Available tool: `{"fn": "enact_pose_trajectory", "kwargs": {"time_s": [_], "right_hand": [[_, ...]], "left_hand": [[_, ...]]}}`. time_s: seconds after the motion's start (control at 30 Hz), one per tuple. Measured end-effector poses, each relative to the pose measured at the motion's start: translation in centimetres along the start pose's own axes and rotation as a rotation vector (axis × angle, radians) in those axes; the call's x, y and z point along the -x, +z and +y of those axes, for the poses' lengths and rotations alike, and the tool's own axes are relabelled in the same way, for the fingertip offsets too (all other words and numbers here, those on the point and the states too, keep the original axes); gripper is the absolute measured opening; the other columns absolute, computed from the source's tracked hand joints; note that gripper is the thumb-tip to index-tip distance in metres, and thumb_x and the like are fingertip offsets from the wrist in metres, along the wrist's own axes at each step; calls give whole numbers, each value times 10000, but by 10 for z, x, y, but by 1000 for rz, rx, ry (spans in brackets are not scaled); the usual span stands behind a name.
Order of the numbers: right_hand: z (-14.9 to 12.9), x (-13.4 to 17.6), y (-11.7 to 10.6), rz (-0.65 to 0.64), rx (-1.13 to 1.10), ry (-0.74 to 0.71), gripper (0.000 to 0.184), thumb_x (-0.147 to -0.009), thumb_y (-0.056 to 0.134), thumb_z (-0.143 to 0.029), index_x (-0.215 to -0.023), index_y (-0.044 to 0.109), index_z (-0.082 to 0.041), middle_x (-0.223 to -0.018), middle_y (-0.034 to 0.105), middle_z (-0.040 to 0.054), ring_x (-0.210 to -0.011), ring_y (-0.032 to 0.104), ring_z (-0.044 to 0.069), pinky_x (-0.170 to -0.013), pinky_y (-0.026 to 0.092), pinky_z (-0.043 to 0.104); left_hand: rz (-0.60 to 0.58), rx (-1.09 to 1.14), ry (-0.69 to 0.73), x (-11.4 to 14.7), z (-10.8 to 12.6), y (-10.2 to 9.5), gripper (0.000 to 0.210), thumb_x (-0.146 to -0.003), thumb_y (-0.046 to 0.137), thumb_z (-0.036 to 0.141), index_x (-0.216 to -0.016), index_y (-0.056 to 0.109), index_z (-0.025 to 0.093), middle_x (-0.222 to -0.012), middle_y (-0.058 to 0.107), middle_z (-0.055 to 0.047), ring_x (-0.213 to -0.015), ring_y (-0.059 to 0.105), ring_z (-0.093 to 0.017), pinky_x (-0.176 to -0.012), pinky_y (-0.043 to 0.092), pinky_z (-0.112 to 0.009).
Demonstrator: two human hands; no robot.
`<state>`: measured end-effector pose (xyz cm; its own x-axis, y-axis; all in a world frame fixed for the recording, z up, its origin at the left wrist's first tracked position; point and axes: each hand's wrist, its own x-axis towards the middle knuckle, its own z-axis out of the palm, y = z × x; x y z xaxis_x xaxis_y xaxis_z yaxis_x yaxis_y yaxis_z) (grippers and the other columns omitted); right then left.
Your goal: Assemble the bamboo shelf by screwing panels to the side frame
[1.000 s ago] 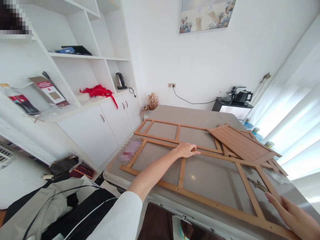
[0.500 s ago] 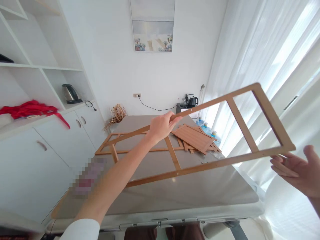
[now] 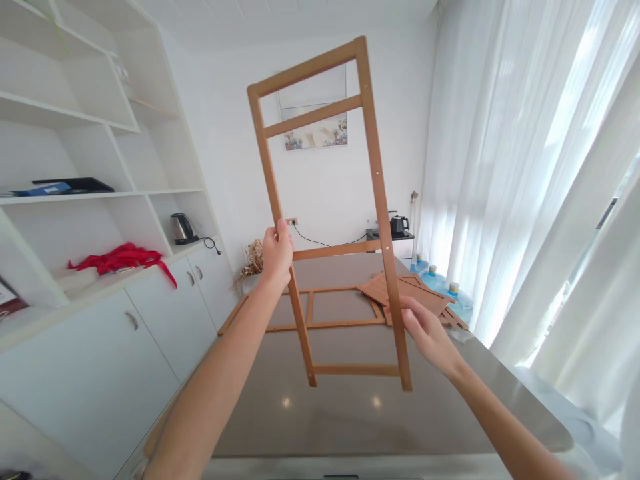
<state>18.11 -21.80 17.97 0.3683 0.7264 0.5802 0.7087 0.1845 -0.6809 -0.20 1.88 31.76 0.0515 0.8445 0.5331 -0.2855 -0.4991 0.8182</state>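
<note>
A tall wooden frame [image 3: 379, 175] with several crossbars stands nearly upright in front of me, leaning a little to the left at its top. My left hand [image 3: 278, 253] is closed around its left rail, about halfway up. On the right rail, lower down, my right hand [image 3: 423, 328] grips with thumb and fingers. The frame's lower end hangs over the grey table [image 3: 280, 427]; whether it touches cannot be made out. Behind it, a second wooden frame [image 3: 345, 323] lies flat on the table. Slatted wooden panels [image 3: 425, 297] are stacked at that frame's right end.
White shelves and cabinets [image 3: 150, 333] line the left side, holding a kettle [image 3: 183, 229] and red cloth [image 3: 125, 259]. Dried plants [image 3: 253, 260] stand past the table's far left. At the right are water bottles [image 3: 453, 289] and white curtains [image 3: 470, 167]. A picture [image 3: 315, 137] hangs behind.
The frame has swung from a slanted, nearly level position to nearly upright. My right hand, open at its far corner before, now grips the right rail. The view has tilted upward.
</note>
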Motion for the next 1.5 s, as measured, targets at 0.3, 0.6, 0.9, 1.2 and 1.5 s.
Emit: {"fn": "enact_pose_trajectory", "kwargs": {"time_s": [0.3, 0.6, 0.9, 1.2, 1.5], "right_hand": [[27, -7, 27, 290, 425, -6, 393, -966, 425, -505, -678, 368, -244, -526, 468, -31, -478, 445, 149, -503, 292, 261], [43, -40, -54, 437, 910, -304, 479, -920, 482, -554, -600, 437, -200, -464, 468, -25, -435, 382, 96, -470, 198, 243], [35, -82, -93, 107, 1088, -613, 523, -918, 446, -607, -587, 425, -202, -487, 438, -17, -519, 330, 104, -519, 147, 283], [41, -104, -58, -160, 1044, -663, 461, -962, 396, -543, -656, 488, -212, -565, 472, -6, -575, 318, 127, -565, 215, 298], [77, -109, -50, -215, 946, -608, 520, -921, 444, -634, -609, 457, -219, -551, 432, -17, -544, 323, 123, -536, 220, 287]], "left_hand": [[-102, 319, -141, 38, -19, -25, 409, -920, 508, 583, -751, 425, 220, -657, 443, 44, -550, 443, -100, -593, 435, -232], [-55, 436, -186, 26, -24, -71, 362, -880, 556, 585, -962, 495, 237, -958, 617, -35, -919, 643, -152, -844, 522, -313], [537, -133, -126, 9, -96, -211, 389, -944, 478, 470, -1241, 361, 246, -1246, 538, -100, -1195, 551, -198, -1005, 474, -412], [234, -486, 216, 114, -160, -195, 528, -850, 657, 446, -1279, 453, 214, -1358, 482, -141, -1277, 492, -251, -1127, 367, -430], [-11, -217, -142, 100, -201, -168, 297, -913, 543, 503, -939, 533, 207, -856, 663, -42, -818, 663, -191, -883, 522, -392]]}}
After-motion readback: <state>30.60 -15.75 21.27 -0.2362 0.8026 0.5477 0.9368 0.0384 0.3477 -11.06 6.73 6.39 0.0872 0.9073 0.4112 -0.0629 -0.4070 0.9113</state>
